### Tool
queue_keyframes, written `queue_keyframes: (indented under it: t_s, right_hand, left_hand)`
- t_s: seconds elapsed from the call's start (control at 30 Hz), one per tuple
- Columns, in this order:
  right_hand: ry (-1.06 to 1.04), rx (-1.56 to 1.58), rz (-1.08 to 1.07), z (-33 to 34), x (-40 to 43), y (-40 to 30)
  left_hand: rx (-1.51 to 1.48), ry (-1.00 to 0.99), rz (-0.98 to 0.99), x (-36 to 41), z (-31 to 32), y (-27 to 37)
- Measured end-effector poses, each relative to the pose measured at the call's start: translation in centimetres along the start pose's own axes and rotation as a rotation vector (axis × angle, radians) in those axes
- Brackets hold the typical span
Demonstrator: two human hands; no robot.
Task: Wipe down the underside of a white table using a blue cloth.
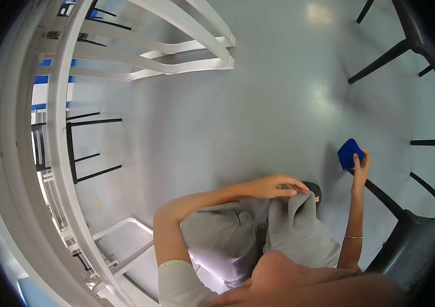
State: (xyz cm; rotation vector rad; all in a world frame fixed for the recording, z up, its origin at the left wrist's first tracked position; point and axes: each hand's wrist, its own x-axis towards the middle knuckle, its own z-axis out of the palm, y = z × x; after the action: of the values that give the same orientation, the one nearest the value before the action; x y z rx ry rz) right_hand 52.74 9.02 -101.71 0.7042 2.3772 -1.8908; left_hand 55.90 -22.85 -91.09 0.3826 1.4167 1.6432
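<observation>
My right hand holds a small blue square piece, perhaps a folded cloth or a pad, by its right edge above the floor. Its exact material cannot be told. Just below that hand passes the leg of a black chair. My left hand lies across the grey trousers at the knee, its fingers loosely bent and nothing seen in them. Beyond the knee a dark shoe partly shows.
White metal rails run along the left, and a white frame juts in at the upper left. A black chair stands close at the right, another black seat above. More dark furniture legs show past the rails. The floor is grey.
</observation>
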Motion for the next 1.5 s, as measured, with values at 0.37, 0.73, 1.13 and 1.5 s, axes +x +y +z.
queue_keyframes:
  t_s: [0.37,0.73,1.13,1.5]
  right_hand:
    - [-0.164,0.119,0.032,-3.8,1.3,0.1]
    - [-0.333,0.459,0.145,8.2,1.6,-6.0]
    - [-0.558,0.598,0.250,23.5,1.6,-14.6]
    - [-0.412,0.659,0.750,26.5,-9.8,-14.3]
  left_hand:
    - [-0.113,-0.025,-0.366,2.3,1.3,0.1]
    - [0.066,-0.040,-0.099,9.7,5.7,9.8]
    - [0.075,-0.463,0.377,9.2,7.6,13.0]
    - [-0.134,-0.675,0.622,2.8,14.0,8.0]
